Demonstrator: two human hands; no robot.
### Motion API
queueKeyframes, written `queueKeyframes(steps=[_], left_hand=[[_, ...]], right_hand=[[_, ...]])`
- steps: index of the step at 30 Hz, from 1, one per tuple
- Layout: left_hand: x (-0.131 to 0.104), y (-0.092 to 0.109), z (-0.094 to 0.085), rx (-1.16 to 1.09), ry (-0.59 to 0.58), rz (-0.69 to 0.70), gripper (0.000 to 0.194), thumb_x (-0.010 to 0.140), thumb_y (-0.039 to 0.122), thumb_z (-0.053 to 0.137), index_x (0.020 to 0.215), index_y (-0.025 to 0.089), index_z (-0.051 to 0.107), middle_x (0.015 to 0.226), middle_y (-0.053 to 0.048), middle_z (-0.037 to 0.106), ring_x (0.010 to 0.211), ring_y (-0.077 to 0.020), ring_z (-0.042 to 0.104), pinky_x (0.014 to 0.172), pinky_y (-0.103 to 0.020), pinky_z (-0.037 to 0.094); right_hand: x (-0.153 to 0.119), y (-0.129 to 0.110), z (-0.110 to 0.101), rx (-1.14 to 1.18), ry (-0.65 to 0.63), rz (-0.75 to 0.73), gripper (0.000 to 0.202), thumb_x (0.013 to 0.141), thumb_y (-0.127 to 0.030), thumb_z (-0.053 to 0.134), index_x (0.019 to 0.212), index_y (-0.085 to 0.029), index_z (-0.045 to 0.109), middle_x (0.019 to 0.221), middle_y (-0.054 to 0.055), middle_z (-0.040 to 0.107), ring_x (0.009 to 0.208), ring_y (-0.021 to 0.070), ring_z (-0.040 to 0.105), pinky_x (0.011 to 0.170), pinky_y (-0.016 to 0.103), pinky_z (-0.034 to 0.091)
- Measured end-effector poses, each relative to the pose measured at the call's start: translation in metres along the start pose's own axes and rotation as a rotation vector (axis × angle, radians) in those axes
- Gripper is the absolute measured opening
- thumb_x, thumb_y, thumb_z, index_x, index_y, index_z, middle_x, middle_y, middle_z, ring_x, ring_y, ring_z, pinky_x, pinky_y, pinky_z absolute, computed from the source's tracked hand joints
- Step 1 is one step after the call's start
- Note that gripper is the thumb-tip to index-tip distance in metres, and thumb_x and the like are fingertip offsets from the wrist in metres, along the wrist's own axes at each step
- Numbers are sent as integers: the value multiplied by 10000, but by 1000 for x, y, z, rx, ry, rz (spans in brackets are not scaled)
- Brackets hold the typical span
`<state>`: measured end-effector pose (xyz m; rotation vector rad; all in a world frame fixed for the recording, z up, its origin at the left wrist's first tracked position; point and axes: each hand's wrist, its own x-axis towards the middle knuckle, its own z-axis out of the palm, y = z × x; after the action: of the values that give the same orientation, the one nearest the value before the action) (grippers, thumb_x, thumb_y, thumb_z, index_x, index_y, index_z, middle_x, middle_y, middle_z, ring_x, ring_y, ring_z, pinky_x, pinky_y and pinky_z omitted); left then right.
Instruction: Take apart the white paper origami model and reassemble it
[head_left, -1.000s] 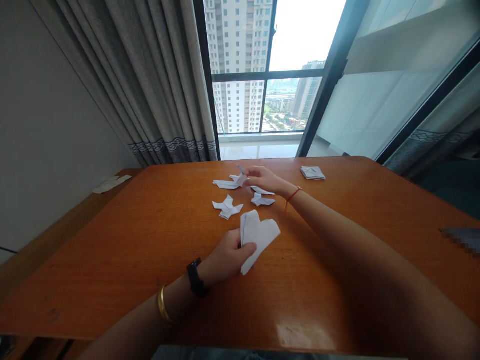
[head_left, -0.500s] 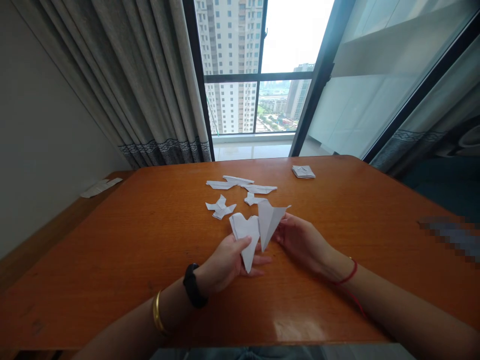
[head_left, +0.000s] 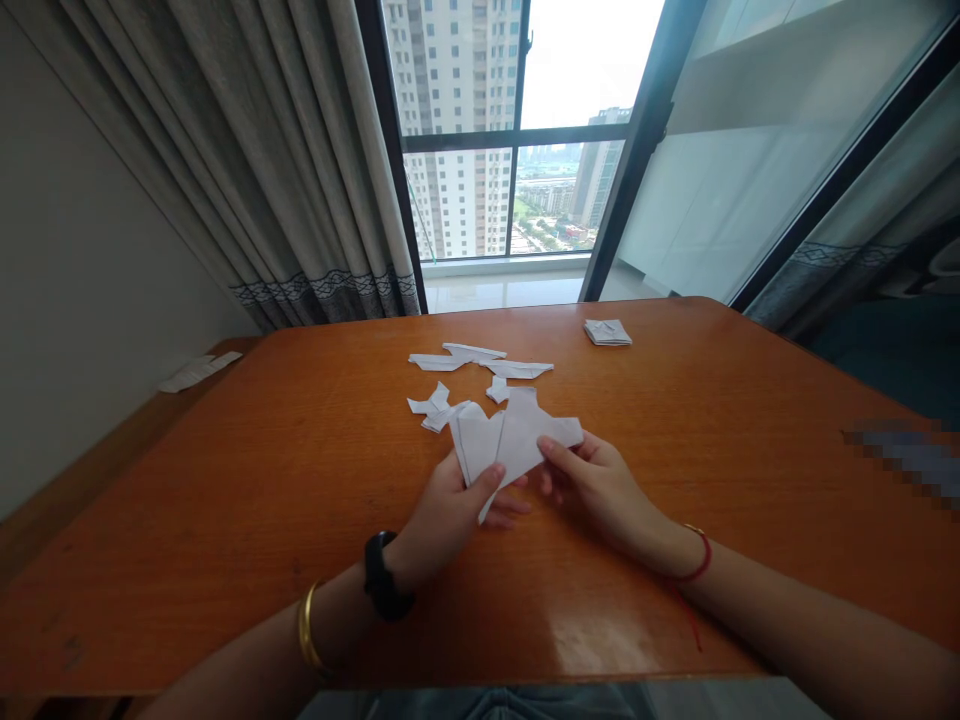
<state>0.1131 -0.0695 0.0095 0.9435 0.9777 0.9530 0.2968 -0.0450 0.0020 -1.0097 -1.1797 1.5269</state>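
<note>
Folded white paper pieces are held above the wooden table (head_left: 300, 480). My left hand (head_left: 450, 510) pinches a heart-like folded piece (head_left: 474, 445) under its thumb, the lower point hanging down past it. Over its right side lies another white paper (head_left: 521, 430), with cut edges and a tab at the top. The right end of that paper is between the thumb and fingers of my right hand (head_left: 592, 480). Just beyond the held papers, a small cross-shaped folded paper (head_left: 433, 408) and another small one (head_left: 497, 390) rest on the table.
Behind them lie several long folded strips (head_left: 517, 369). A square folded packet (head_left: 608, 333) sits near the table's back right edge. Flat papers (head_left: 199, 373) lie on a ledge at the far left. A blurred patch (head_left: 911, 455) covers something at the right edge.
The right-hand paper has turned from a narrow downward point to a wider face with a tab on top. It now overlaps the left paper, and my right thumb has come onto its front.
</note>
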Motion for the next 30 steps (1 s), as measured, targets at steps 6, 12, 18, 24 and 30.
queueKeyframes(steps=[6,12,18,24,30], left_hand=[[-2,5,2,-298,-56,-150,386,936,367,504,1261,160,484,1154,-178,649,942,-272,684,692,-345,574],[-4,-2,4,-336,-179,-167,554,924,557,422,1323,177,482,1248,-184,600,1007,-285,653,705,-329,558],[-3,-8,6,-122,-146,-99,564,806,404,693,1291,203,488,1204,-133,618,903,-234,673,727,-327,555],[-4,-3,3,-65,-304,-29,396,843,481,599,911,91,620,590,-31,590,482,-110,528,486,-219,404],[-10,-1,-1,-53,-501,-194,437,797,549,638,816,116,585,549,35,475,425,-47,356,446,-199,314]], right_hand=[[1,-14,-2,-44,-102,17,336,800,-480,658,731,-173,540,495,-30,552,401,85,450,416,217,338],[-5,-1,12,-323,10,-115,256,769,-417,704,818,-196,584,618,-19,573,508,125,505,458,246,378],[-5,4,16,-323,102,-146,245,735,-382,738,805,-207,582,610,-39,506,533,115,432,480,244,347],[-6,-8,17,-82,-92,-53,348,762,-448,699,944,-209,525,663,-37,577,580,127,518,569,260,410],[-15,-10,15,-153,-228,-18,302,776,-431,684,943,-197,593,749,-9,628,647,136,558,623,260,445]])
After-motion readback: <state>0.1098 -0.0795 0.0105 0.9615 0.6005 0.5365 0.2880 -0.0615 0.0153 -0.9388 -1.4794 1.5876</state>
